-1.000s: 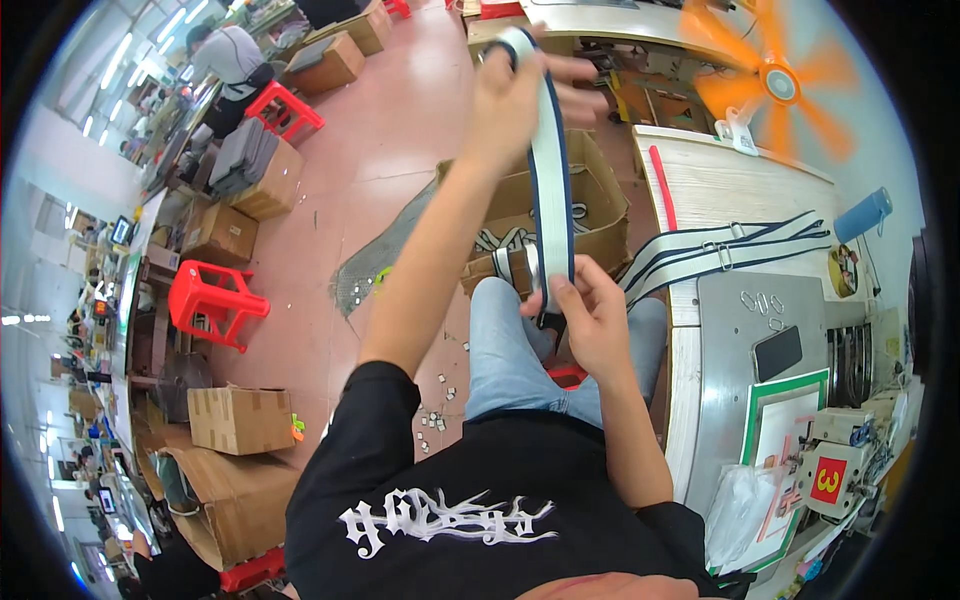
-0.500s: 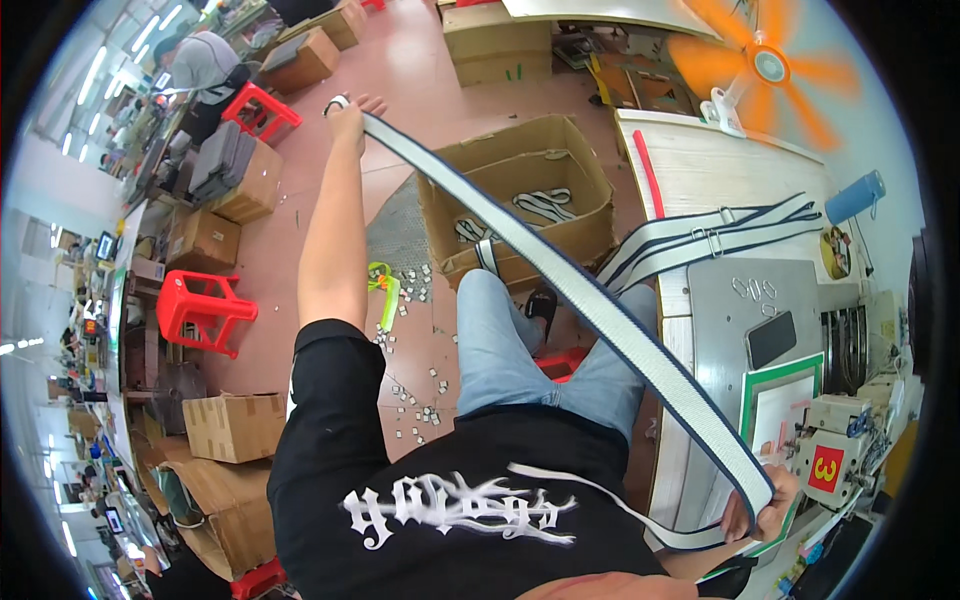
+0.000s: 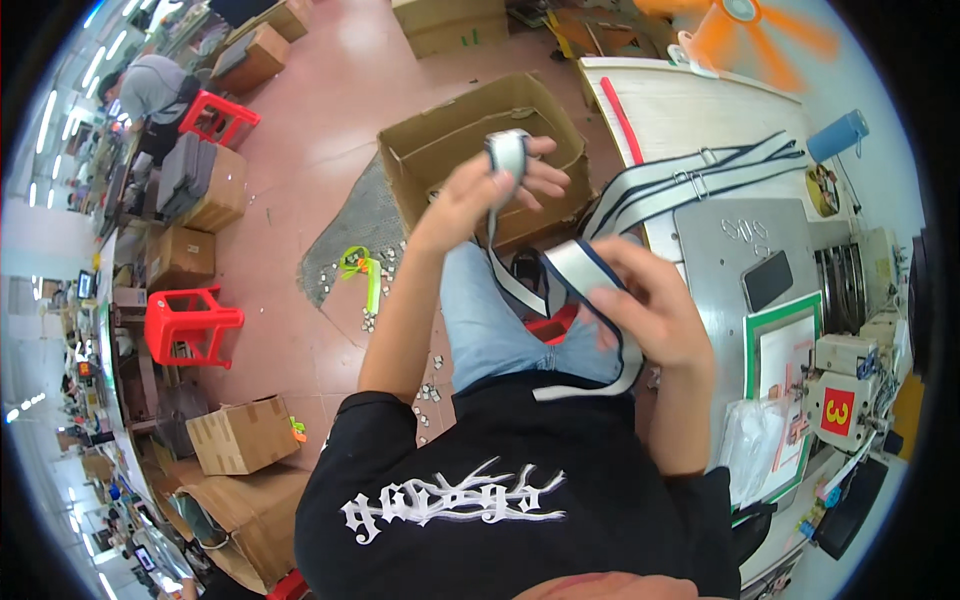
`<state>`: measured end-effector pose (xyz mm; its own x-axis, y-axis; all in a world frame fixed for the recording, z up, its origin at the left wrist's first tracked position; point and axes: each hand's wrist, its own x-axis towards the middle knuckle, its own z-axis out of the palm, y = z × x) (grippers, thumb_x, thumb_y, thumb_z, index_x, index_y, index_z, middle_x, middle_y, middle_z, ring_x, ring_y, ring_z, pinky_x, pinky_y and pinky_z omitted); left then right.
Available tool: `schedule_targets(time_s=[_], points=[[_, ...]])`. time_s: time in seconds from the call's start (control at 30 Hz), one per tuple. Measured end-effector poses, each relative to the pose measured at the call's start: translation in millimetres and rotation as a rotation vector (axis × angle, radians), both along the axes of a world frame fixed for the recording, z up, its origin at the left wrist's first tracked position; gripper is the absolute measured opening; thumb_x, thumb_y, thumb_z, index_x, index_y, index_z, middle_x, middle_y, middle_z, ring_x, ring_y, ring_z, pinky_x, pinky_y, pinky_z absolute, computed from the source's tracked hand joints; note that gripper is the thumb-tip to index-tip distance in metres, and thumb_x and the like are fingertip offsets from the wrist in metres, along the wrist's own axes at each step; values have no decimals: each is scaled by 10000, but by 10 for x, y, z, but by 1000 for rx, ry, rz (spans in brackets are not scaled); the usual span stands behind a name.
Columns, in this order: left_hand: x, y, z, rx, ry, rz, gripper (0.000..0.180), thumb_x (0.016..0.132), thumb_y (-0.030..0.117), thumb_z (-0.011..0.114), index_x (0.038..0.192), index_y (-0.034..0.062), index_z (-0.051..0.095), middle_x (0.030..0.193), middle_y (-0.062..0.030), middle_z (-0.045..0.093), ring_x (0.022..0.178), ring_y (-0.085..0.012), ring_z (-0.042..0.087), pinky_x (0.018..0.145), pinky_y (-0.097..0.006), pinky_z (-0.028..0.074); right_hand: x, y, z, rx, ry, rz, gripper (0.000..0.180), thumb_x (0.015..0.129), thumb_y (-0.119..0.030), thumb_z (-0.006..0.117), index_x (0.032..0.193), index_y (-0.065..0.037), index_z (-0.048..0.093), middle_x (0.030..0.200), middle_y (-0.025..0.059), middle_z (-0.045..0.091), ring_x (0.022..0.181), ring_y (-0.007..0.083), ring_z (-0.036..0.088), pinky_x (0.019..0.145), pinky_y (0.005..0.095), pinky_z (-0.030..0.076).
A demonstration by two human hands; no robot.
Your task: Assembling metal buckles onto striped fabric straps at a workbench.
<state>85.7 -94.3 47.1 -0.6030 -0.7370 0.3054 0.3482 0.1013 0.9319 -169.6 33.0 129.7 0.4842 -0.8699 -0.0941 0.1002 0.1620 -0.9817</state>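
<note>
Head view, looking down: the left hand (image 3: 490, 185) is raised over the lap, fingers curled round one end of a flat woven strap (image 3: 560, 275), grey-white with dark navy edges. The strap bunches into a rounded loop at those fingertips, drops in a narrow band past the wrist, then bends up into the right hand (image 3: 645, 310). That right hand grips a wider fold of the same strap between thumb and fingers, and the loose tail curves under the palm toward the black printed shirt. One strap, then, held by two hands, hanging in a slack V between them above blue jeans.

Just beyond the left hand sits an open cardboard box (image 3: 440, 150), brown, flaps up. To the right, the pale worktable (image 3: 700, 110) carries a bundle of similar striped straps (image 3: 690, 180) laid in a fan; I count several, the exact number unclear. A dark phone (image 3: 767, 280) lies on the grey metal plate, and a blue cylinder bottle (image 3: 838, 135) stands near the table's far edge. On the pink floor: two red plastic stools (image 3: 190, 325), and small pale bits scattered.
</note>
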Motion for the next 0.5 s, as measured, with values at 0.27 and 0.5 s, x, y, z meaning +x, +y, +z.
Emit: schedule_targets(time_s=[0.27,0.5], points=[[-551,545,-5,146,-117,88,321,1132,309,528,1148,4,623,913,-24,655,678,-107,635,722,-275,534,251,-269,-370,-100,-88,-380,238,1038,3,600,1269,6,544,1013,111,727,737,111,690,590,261,586],[-543,72,-151,410,188,336,478,1122,347,437,1285,-68,611,1073,-221,746,952,-321,750,849,-446,622,2,225,-572,35,-4,-328,564,1012,11,630,1506,-44,364,898,129,709,672,179,702,629,307,583]])
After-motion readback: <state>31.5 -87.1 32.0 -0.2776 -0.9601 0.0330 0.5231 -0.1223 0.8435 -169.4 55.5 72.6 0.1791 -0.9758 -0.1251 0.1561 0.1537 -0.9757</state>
